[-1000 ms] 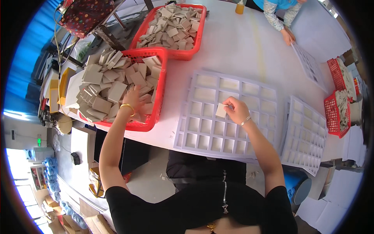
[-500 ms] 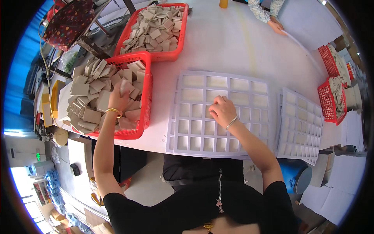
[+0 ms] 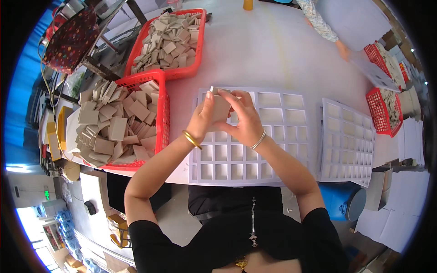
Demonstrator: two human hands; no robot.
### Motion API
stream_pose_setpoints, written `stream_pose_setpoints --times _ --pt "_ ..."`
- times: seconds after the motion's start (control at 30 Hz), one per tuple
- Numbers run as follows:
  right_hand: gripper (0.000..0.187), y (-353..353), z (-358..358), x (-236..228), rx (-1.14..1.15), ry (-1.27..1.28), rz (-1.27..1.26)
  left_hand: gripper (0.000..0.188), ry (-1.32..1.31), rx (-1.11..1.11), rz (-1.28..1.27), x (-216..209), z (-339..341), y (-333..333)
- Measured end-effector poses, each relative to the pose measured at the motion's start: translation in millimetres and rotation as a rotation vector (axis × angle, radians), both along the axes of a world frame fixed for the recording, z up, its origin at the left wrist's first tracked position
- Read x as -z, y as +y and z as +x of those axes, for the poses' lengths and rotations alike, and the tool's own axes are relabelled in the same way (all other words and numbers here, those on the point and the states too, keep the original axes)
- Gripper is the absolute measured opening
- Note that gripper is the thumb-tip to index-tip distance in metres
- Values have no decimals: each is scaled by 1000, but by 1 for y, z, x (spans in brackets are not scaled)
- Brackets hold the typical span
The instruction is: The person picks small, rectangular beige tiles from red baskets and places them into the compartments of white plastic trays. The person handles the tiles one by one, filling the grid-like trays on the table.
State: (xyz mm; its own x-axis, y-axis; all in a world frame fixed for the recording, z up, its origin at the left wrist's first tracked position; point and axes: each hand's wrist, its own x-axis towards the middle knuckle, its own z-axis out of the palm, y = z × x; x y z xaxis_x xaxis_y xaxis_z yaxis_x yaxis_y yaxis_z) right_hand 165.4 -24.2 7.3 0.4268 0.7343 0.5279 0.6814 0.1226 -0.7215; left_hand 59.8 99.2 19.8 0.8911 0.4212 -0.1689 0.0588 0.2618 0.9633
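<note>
Pressing in from both sides, the left hand and right hand are clamped on flat beige squares above the white grid tray, seemingly against slipping; their number is unclear. The tray lies flat on the worktop, probably for steadiness, the red basket left of it, likely for easy reach.

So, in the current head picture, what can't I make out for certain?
- Head view: whether others lie behind the pale beige flat piece; the left hand and right hand partly cover it.
- Head view: some cells of the white gridded tray, behind both hands.
- Head view: lower layers in the near red plastic basket, under heaped beige flat pieces.
- Head view: the co-worker's hand, blurred.
- Head view: the amber container, cut by the upper edge.
</note>
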Motion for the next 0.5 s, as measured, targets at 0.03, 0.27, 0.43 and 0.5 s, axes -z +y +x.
stream_pose_setpoints --times 0.03,0.27,0.43,0.5 --pt "67 -2 4 2 64 -71 -5 66 38 -46 -55 0 10 -5" --pt "17 -39 74 25 252 361 87 53 169 -100 377 31 52 8" --pt "15 -72 114 27 390 610 155 41 137 44 1305 70 55 6" --pt "15 -77 116 27 410 658 129 43 146 162 1483 79 53 -3"
